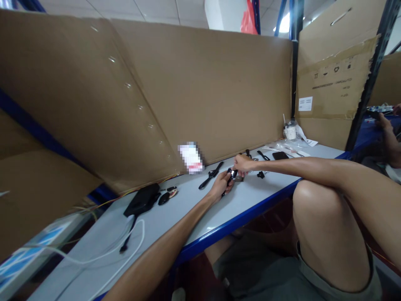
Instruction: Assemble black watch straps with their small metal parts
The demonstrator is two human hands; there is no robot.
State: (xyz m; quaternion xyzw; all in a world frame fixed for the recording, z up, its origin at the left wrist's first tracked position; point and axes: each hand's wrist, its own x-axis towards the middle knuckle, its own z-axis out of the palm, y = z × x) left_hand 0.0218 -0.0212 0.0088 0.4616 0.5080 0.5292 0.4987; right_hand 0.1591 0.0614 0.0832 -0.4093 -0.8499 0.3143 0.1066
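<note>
My left hand (pixel 222 186) is closed around a black wristwatch (pixel 231 176) with a shiny case, just above the shelf top. The fingers of my right hand (pixel 243 164) are bent and pinched against the upper end of that watch; whether they grip the watch itself or a small part on it, I cannot tell. Left of my hands lies another black watch (pixel 211 175) with its strap stretched out. A small black piece (pixel 260 174) rests to the right, below my right forearm. Behind that forearm lie black straps (pixel 263 155) and a dark phone-like slab (pixel 280 156).
On the left are a black pouch (pixel 144 200), a round black item (pixel 163 198) and a white cable (pixel 142 234). A blurred-out upright object (pixel 191 158) leans on the cardboard wall (pixel 200 92). Plastic bags (pixel 286 147) and a cup (pixel 290 132) stand far right. Another person's arm (pixel 388 133) shows beyond.
</note>
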